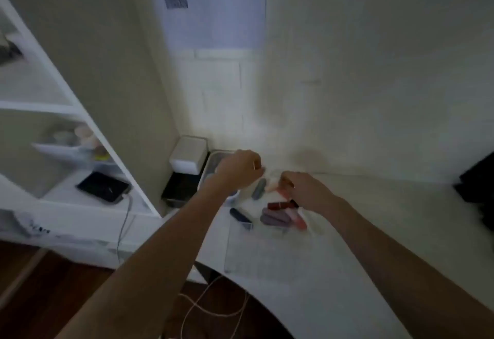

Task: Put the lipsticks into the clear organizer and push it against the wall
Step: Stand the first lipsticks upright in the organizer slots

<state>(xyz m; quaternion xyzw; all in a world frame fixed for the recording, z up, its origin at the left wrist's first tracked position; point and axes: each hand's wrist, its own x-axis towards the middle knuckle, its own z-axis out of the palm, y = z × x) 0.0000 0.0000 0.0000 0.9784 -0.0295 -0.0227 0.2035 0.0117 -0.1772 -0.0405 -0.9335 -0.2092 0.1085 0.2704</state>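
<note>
both forearms reach forward over the white table point(347, 245), hands close together near the wall point(374, 71). left hand point(239, 169): knuckles up, fingers curled downward; blur hides whether it grips anything. right hand point(307, 190): fingers bent down, seemingly pinching a pale pink lipstick point(272, 185), though the contact is blurred. a grey lipstick point(258, 189) lies just below the left hand. below the right hand lie a dark red lipstick point(282, 205), mauve lipsticks point(275, 218) and a dark blue tube point(240, 217). the clear organizer point(267, 253) sits nearer the viewer, its outline faint.
</note>
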